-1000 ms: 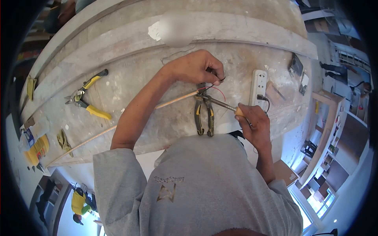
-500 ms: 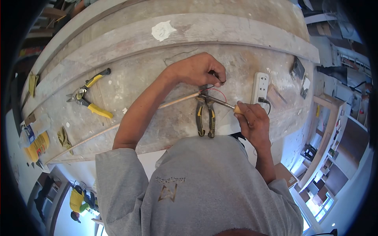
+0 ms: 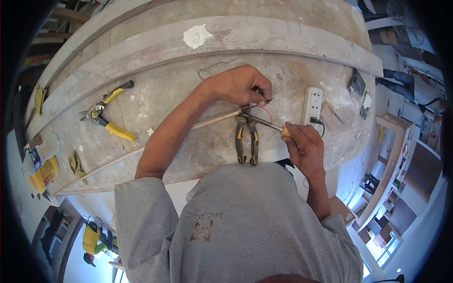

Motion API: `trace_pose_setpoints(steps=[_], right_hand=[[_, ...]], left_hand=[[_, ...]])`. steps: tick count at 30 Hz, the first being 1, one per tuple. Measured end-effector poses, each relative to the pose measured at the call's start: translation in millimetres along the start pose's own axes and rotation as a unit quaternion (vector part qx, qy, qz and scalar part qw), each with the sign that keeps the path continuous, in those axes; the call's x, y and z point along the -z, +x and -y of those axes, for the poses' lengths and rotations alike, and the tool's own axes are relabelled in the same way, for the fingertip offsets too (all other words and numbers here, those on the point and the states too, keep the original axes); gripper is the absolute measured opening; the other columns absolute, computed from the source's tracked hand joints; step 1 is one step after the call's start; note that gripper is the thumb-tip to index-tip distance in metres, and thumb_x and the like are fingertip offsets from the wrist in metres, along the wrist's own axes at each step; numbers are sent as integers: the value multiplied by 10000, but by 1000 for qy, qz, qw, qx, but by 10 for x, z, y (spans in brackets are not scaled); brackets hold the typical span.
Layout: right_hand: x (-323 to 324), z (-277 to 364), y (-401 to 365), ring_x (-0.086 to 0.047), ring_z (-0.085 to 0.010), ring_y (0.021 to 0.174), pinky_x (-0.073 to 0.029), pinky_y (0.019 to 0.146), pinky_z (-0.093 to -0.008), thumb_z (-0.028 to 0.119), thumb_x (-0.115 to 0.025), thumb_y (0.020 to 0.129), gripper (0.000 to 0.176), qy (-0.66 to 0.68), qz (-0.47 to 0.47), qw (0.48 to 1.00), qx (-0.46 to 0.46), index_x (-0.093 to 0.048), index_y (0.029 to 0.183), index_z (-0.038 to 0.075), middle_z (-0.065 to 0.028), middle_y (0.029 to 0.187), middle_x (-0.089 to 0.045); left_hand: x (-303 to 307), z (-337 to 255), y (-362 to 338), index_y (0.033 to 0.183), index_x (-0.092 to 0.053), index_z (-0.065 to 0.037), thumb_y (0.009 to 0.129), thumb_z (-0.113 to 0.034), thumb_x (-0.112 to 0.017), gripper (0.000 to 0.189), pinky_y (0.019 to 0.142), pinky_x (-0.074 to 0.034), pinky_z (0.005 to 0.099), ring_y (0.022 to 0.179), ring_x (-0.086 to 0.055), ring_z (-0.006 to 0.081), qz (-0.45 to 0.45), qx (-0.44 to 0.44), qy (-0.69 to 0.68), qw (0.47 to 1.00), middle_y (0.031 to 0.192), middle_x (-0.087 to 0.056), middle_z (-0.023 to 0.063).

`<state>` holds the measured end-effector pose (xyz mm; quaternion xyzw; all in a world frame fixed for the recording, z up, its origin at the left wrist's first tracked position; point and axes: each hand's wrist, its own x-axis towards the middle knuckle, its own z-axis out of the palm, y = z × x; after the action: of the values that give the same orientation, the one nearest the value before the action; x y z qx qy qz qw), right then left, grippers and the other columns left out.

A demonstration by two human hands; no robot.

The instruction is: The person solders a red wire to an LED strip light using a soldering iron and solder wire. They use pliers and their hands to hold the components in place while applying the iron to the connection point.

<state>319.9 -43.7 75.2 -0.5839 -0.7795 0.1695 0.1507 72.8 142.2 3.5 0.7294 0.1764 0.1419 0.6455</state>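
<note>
My left hand (image 3: 243, 86) is closed in a pinch on a thin dark wire (image 3: 269, 100) above the pliers. Fingers wrapped round the pale handle, my right hand (image 3: 306, 147) holds a soldering iron (image 3: 270, 124), its shaft pointing left to the pliers' jaws. The yellow-and-black pliers (image 3: 247, 139) lie with handles toward my body. Their jaws meet the end of a long thin strip (image 3: 214, 120), which runs down to the left. A thin red wire (image 3: 267, 112) curves beside the jaws. The exact contact at the iron's tip is too small to make out.
Yellow-handled snips (image 3: 107, 111) lie at left, near bottles (image 3: 45, 172) at the edge. A power strip (image 3: 312, 106) with a plugged-in cord and a dark phone-like object (image 3: 356, 82) are at right. Long boards (image 3: 226, 35) cross the far side. Other people are in the background.
My hands and the iron have barely moved. In the right background, a person's legs have shifted, and the person at lower left has moved slightly.
</note>
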Motion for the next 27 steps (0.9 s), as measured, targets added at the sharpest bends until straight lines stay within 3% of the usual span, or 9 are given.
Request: trace_pose_setpoints(steps=[15, 17, 27], right_hand=[[29, -46, 86, -670, -305, 848, -541, 768, -439, 58, -856, 811, 450, -32, 12, 999, 20, -763, 1248, 8, -122, 1038, -766], [46, -54, 100, -671, -304, 851, -538, 768, -437, 57, -858, 808, 452, -35, 16, 999, 27, -763, 1247, 9, -120, 1039, -764], [63, -82, 123, -670, -304, 847, -538, 774, -436, 49, -858, 794, 461, -32, 16, 999, 37, -764, 1244, 18, -120, 1043, -762]], left_hand=[[10, -21, -2, 985, -794, -31, 878, -53, -813, 110, 682, -519, 358, 738, -697, 179, 0, 33, -18, 999, 836, -782, 77], [-8, 16, 1, 979, -790, -30, 878, -53, -813, 106, 682, -519, 362, 739, -698, 182, -16, -5, -8, 1000, 837, -782, 78], [-12, 64, -5, 970, -786, -30, 861, -59, -820, 118, 689, -522, 369, 731, -697, 200, -12, -11, -5, 1000, 828, -777, 87]])
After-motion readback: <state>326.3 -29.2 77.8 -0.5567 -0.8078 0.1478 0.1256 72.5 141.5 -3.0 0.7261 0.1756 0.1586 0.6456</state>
